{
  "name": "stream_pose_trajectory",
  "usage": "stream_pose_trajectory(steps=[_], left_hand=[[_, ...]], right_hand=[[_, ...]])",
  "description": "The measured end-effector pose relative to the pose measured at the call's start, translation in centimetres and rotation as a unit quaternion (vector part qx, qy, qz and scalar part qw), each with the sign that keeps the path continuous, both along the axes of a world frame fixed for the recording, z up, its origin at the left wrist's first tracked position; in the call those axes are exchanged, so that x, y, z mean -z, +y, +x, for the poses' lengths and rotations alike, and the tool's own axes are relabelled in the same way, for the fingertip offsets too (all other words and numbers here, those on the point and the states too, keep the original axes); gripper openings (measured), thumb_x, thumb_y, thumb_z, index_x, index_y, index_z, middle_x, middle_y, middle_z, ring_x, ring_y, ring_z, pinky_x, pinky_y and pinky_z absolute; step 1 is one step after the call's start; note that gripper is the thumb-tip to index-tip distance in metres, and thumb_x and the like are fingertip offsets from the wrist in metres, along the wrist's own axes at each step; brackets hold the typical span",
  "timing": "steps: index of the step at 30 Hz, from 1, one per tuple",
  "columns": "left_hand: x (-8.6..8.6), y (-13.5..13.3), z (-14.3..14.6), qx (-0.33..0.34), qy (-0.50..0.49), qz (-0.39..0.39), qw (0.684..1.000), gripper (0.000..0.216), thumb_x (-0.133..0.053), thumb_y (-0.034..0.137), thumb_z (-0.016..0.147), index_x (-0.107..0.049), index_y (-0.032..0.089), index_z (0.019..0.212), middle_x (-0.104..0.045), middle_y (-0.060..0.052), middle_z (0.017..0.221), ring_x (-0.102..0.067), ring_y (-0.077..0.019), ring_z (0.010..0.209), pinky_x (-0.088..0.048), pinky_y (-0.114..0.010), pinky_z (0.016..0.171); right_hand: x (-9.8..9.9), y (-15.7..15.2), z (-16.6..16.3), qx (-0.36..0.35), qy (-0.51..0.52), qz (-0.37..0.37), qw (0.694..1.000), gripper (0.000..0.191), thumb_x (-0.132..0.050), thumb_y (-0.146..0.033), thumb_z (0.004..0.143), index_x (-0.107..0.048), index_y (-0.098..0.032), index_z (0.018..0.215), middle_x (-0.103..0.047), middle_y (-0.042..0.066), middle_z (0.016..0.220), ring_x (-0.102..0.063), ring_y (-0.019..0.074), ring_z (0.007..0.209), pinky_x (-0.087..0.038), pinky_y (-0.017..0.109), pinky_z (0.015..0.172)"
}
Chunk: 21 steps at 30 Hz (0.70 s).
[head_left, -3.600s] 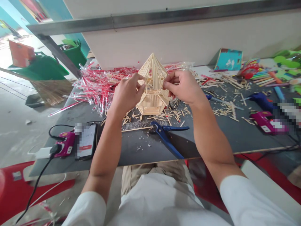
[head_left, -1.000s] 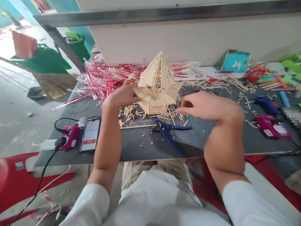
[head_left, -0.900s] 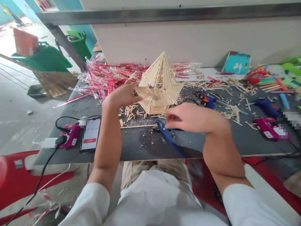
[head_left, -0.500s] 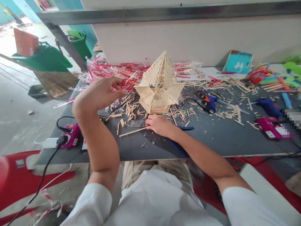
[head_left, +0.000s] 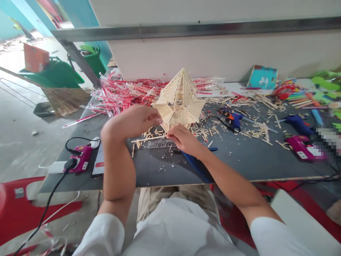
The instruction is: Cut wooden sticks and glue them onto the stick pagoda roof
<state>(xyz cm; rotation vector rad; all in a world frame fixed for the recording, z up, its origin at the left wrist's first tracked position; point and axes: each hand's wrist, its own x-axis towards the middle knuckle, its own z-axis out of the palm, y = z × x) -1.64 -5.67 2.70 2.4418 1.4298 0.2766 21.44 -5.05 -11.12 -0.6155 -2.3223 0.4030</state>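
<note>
Dark surface [head_left: 239,163] strewn with offcuts [head_left: 255,132]. The stick model [head_left: 181,101] stands centre, roof and base already built. Right hand [head_left: 183,139] pinches a long stick [head_left: 149,138] just before it. Left hand [head_left: 131,122] is curled beside it, grip unclear.

Stick model [head_left: 179,101]: pale straw wood, ribbed with parallel sticks. Long stick [head_left: 149,138]: same pale tone. Tabletop [head_left: 239,163]: dark grey, flecked with pale offcuts. Wrappers [head_left: 119,94], 10 o'clock of model: clear, red-striped. Cutters [head_left: 195,166], 6 o'clock: blue handles. Glue guns, 3 to 4 o'clock: magenta glue gun [head_left: 303,149], blue glue gun [head_left: 298,122]. Bins [head_left: 55,73], far 9 o'clock: green. Sleeves [head_left: 106,234]: white.
</note>
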Motion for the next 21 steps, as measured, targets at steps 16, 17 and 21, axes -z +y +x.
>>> stream_pose_trajectory(steps=[16,17,21], left_hand=[[1.1,1.9,3.5,0.101,-0.146,-0.025,0.984,0.027,-0.045,0.035,0.102,-0.063,0.021,0.088,-0.06,-0.003,0.077,-0.053,-0.0136,0.068,-0.042,-0.027,0.065],[1.3,2.1,3.7,0.078,-0.194,-0.024,0.977,0.027,-0.045,0.037,0.103,-0.063,0.02,0.09,-0.057,-0.002,0.075,-0.051,-0.0126,0.067,-0.041,-0.026,0.062],[2.6,2.6,5.8,0.009,-0.417,-0.096,0.904,0.027,-0.045,0.042,0.106,-0.056,0.021,0.091,-0.039,0.005,0.06,-0.035,-0.0085,0.049,-0.027,-0.024,0.047]], right_hand=[[0.2,1.7,3.4,0.384,0.195,0.032,0.902,0.027,-0.036,-0.043,0.104,-0.049,-0.025,0.119,-0.063,0.013,0.108,-0.066,0.0227,0.094,-0.057,0.038,0.083],[0.0,2.0,3.8,0.398,0.181,0.041,0.898,0.026,-0.035,-0.041,0.104,-0.05,-0.025,0.117,-0.062,0.014,0.108,-0.066,0.0237,0.096,-0.057,0.04,0.086],[-0.2,3.2,5.0,0.403,0.183,0.072,0.894,0.023,-0.038,-0.036,0.101,-0.053,-0.023,0.11,-0.062,0.015,0.104,-0.063,0.0265,0.1,-0.053,0.044,0.095]])
